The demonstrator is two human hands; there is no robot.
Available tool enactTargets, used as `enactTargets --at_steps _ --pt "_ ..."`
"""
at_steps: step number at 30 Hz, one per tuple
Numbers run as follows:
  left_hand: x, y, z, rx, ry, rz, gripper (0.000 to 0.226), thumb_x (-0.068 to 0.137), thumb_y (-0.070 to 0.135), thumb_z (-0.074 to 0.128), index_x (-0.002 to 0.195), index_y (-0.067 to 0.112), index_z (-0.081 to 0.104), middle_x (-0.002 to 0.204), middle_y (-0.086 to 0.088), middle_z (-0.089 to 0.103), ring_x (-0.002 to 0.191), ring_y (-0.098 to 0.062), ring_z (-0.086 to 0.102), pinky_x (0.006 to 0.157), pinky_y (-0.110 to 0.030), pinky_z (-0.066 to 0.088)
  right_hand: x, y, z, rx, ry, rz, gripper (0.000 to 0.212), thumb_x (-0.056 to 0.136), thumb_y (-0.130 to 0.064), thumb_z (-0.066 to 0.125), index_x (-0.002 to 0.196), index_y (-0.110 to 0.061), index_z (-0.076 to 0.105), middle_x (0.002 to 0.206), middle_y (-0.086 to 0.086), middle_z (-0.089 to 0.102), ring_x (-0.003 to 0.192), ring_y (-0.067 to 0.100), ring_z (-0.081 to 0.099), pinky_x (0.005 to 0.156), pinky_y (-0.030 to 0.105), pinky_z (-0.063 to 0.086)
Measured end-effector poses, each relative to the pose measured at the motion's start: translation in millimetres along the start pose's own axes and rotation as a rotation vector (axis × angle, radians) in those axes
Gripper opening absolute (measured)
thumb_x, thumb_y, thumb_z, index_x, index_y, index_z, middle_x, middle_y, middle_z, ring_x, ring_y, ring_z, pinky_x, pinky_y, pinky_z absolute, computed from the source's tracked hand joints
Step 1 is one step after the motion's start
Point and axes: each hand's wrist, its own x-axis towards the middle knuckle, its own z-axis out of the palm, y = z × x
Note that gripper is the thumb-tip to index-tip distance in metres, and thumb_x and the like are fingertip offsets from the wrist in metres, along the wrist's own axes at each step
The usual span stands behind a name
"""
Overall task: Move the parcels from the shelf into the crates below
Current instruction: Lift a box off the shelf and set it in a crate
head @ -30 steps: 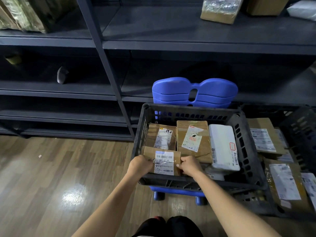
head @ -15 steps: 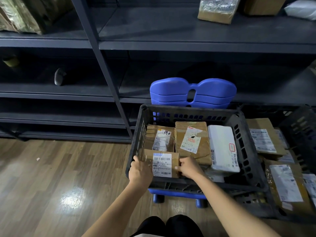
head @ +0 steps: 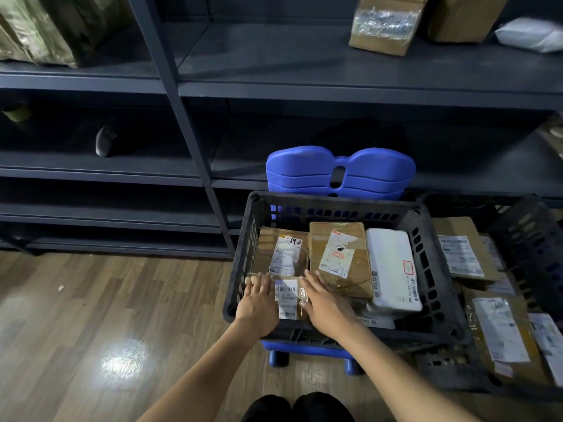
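Observation:
A black slotted crate (head: 435,287) sits on blue stools and holds several parcels. A small brown parcel with a barcode label (head: 287,298) lies flat in its near left corner. My left hand (head: 258,301) rests flat on the parcel's left part, fingers straight. My right hand (head: 324,300) lies flat on its right part, fingers stretched out. Behind it lie two brown parcels (head: 339,257) and a white parcel (head: 393,269). On the upper shelf (head: 304,71) stand a taped brown box (head: 384,25), another brown box (head: 463,16) and a white bag (head: 533,35).
A second black crate (head: 530,245) with several labelled parcels stands to the right. A stack of blue stools (head: 339,172) stands behind the first crate. A dark upright post (head: 182,132) divides the shelving. Wooden floor (head: 106,330) spreads to the left. A camouflage-wrapped bundle (head: 54,25) lies top left.
Both hands gripped the small parcel by its ends at the crate's near edge. Now the parcel lies flat in the crate and both hands have opened and lie on top of it.

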Motion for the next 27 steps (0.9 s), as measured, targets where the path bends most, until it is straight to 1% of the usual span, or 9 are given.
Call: enactTargets --at_steps 1,3,4,8,14,16,20,24,27 --pt "1 0 0 -0.035 -0.030 0.007 0.060 0.103 0.027 0.018 0.151 0.003 -0.010 0.160 -0.014 -0.015 0.148 -0.029 -0.013 0.122 -0.042 -0.002 -1 -1 2 -0.016 -0.016 -0.033 0.058 0.103 -0.031 0.033 0.154 -0.022 0.006 0.159 -0.009 -0.010 0.147 0.016 -0.011 0.116 0.032 0.024" --pt "3 -1 0 -0.140 -0.058 0.015 0.060 0.104 0.030 0.017 0.153 0.004 -0.006 0.161 -0.012 -0.013 0.149 -0.026 -0.011 0.122 -0.040 0.000 -2 0 7 -0.072 -0.045 -0.097 0.056 0.104 -0.033 0.028 0.153 -0.017 0.007 0.160 -0.005 -0.008 0.147 0.016 -0.012 0.115 0.028 -0.003" --pt "4 -3 0 -0.184 -0.073 0.027 0.061 0.104 0.031 0.018 0.153 0.005 -0.006 0.161 -0.010 -0.013 0.149 -0.025 -0.011 0.121 -0.040 0.002 -1 2 9 -0.085 -0.061 -0.109 0.056 0.104 -0.035 0.026 0.153 -0.015 0.007 0.160 -0.003 -0.007 0.147 0.016 -0.012 0.114 0.027 -0.008" --pt "10 -7 -4 -0.259 -0.146 0.062 0.066 0.102 0.035 0.025 0.153 0.009 -0.007 0.160 -0.006 -0.018 0.149 -0.020 -0.012 0.122 -0.043 0.011 7 8 10 -0.075 -0.169 -0.071 0.059 0.104 -0.039 0.023 0.153 -0.011 0.006 0.159 0.001 -0.012 0.146 0.015 -0.016 0.119 0.031 -0.006" --pt "11 -7 -7 -0.242 -0.159 0.089 0.068 0.102 0.039 0.027 0.154 0.011 -0.007 0.160 -0.005 -0.020 0.149 -0.022 -0.013 0.120 -0.042 0.001 14 1 6 -0.025 -0.264 -0.020 0.060 0.104 -0.036 0.025 0.153 -0.009 0.003 0.158 0.003 -0.016 0.145 0.019 -0.020 0.117 0.035 -0.004" --pt "11 -7 -7 -0.268 -0.152 0.090 0.068 0.102 0.039 0.027 0.154 0.013 -0.006 0.160 -0.003 -0.020 0.149 -0.021 -0.013 0.120 -0.043 0.002 14 1 9 -0.007 -0.247 -0.010 0.059 0.104 -0.034 0.027 0.153 -0.009 0.005 0.158 0.003 -0.015 0.145 0.019 -0.019 0.118 0.035 -0.004" --pt "13 -11 3 -0.311 -0.110 0.091 0.068 0.101 0.041 0.027 0.154 0.012 -0.004 0.162 -0.004 -0.014 0.149 -0.019 -0.012 0.122 -0.043 0.006 17 7 13 -0.087 -0.163 -0.046 0.059 0.104 -0.035 0.027 0.153 -0.010 0.007 0.160 0.003 -0.009 0.147 0.018 -0.014 0.117 0.032 -0.008" --pt "9 -14 7 -0.329 -0.092 0.087 0.069 0.101 0.044 0.025 0.154 0.012 -0.005 0.162 -0.004 -0.012 0.149 -0.018 -0.011 0.122 -0.042 0.010 8 9 11 -0.159 -0.105 -0.077 0.060 0.103 -0.040 0.022 0.153 -0.015 0.000 0.157 -0.003 -0.017 0.144 0.015 -0.020 0.113 0.030 -0.014" --pt "5 -15 2 -0.329 -0.078 0.071 0.070 0.101 0.047 0.025 0.154 0.012 -0.004 0.162 -0.004 -0.012 0.149 -0.020 -0.010 0.121 -0.041 0.007 2 5 5 -0.168 -0.100 -0.055 0.061 0.103 -0.041 0.022 0.153 -0.016 -0.004 0.157 -0.003 -0.018 0.144 0.015 -0.022 0.114 0.031 -0.013"
